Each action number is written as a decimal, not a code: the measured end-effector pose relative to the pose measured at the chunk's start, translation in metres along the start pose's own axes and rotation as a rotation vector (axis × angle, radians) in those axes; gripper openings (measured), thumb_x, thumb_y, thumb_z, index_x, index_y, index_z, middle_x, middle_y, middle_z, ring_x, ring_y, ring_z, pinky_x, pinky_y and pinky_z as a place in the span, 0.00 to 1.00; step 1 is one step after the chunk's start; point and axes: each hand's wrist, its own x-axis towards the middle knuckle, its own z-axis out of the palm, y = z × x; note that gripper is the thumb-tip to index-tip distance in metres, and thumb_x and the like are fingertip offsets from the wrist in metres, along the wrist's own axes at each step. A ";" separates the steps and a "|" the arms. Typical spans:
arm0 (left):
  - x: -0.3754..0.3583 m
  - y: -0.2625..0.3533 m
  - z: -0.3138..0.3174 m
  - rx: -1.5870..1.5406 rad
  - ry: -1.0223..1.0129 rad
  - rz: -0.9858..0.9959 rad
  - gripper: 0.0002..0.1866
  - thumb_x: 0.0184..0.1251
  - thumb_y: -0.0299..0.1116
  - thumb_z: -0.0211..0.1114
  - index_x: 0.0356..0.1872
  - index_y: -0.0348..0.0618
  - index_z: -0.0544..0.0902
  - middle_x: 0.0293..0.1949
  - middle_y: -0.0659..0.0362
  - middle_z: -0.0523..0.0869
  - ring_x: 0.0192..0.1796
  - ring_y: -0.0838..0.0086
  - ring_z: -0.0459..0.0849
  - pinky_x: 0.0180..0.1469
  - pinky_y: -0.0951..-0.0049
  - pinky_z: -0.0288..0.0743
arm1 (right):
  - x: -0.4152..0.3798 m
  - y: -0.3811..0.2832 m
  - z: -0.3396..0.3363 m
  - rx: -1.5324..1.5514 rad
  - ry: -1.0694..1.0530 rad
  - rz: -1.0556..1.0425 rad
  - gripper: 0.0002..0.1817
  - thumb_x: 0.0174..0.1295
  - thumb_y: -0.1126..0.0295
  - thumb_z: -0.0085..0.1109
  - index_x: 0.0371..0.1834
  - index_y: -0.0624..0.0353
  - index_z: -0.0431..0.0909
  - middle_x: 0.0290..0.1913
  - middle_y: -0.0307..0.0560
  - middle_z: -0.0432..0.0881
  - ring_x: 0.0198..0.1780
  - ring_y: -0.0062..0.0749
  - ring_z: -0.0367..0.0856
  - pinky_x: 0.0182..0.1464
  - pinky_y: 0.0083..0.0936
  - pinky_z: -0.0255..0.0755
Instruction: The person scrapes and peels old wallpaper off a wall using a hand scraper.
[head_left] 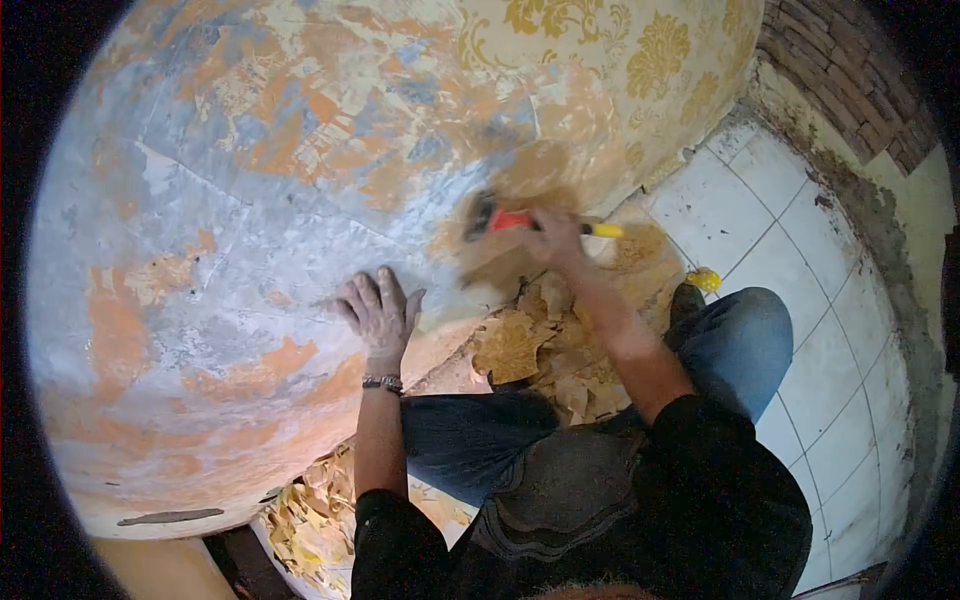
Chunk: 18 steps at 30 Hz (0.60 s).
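My right hand [553, 240] grips a scraper [510, 220] with a red section, a dark head and a yellow handle end. Motion smears the scraper's head, which is at the wall [300, 190]. A blurred brown patch, perhaps loose wallpaper or shadow, surrounds the head. Lower and to the left, my left hand [378, 305] lies against the bare grey and orange part of the wall, fingers spread and holding nothing. Patterned yellow wallpaper [660, 55] covers the wall above and right of the scraper.
Peeled wallpaper scraps [520, 345] lie on the floor below my right arm, and more scraps [310, 520] are at lower left. White floor tiles [790, 260] extend to the right. A small yellow object [704, 279] is by my foot. Brick-patterned covering [850, 80] is at upper right.
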 end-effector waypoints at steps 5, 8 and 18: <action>0.040 0.028 0.012 0.054 0.158 0.090 0.48 0.52 0.69 0.63 0.68 0.46 0.66 0.70 0.47 0.62 0.72 0.46 0.56 0.68 0.33 0.40 | 0.023 -0.034 -0.037 0.053 0.184 -0.235 0.19 0.62 0.51 0.59 0.37 0.57 0.78 0.35 0.53 0.80 0.41 0.54 0.79 0.44 0.42 0.71; 0.058 0.040 0.012 0.070 0.214 0.109 0.47 0.53 0.67 0.63 0.69 0.47 0.66 0.72 0.48 0.60 0.74 0.49 0.55 0.71 0.36 0.37 | 0.018 0.006 -0.052 0.261 -0.048 0.209 0.21 0.64 0.51 0.56 0.38 0.61 0.77 0.38 0.56 0.80 0.43 0.55 0.78 0.46 0.44 0.69; 0.049 0.023 -0.001 0.063 0.211 0.048 0.50 0.51 0.71 0.63 0.70 0.48 0.64 0.71 0.44 0.60 0.74 0.48 0.54 0.71 0.37 0.39 | -0.011 0.010 -0.034 0.018 -0.100 0.084 0.31 0.62 0.39 0.52 0.40 0.61 0.78 0.41 0.62 0.80 0.46 0.57 0.77 0.52 0.47 0.66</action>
